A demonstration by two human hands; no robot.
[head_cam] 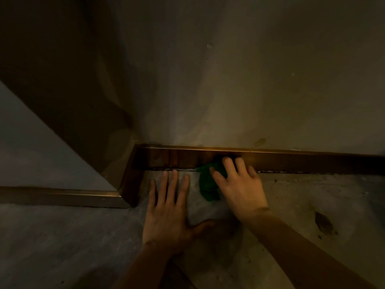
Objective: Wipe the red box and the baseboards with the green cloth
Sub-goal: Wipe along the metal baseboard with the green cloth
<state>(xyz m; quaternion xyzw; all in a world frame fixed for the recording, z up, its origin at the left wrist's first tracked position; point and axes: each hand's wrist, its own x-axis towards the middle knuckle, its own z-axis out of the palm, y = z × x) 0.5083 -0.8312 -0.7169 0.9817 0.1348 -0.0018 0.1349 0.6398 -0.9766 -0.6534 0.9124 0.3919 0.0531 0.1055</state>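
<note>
A dark wooden baseboard (291, 161) runs along the foot of the wall ahead, turns a corner at the left and continues as a second stretch (62, 197) toward the left edge. The green cloth (207, 184) lies bunched against the baseboard and the floor. My right hand (237, 182) presses on the cloth, fingertips touching the baseboard. My left hand (168, 207) rests flat on the floor to the left, fingers spread, holding nothing. No red box is in view.
The grey concrete floor (312, 205) is stained, with a dark blotch (323, 223) at the right. A plain wall (229, 80) rises behind the baseboard, and a darker wall section (68, 80) juts out at the left. The light is dim.
</note>
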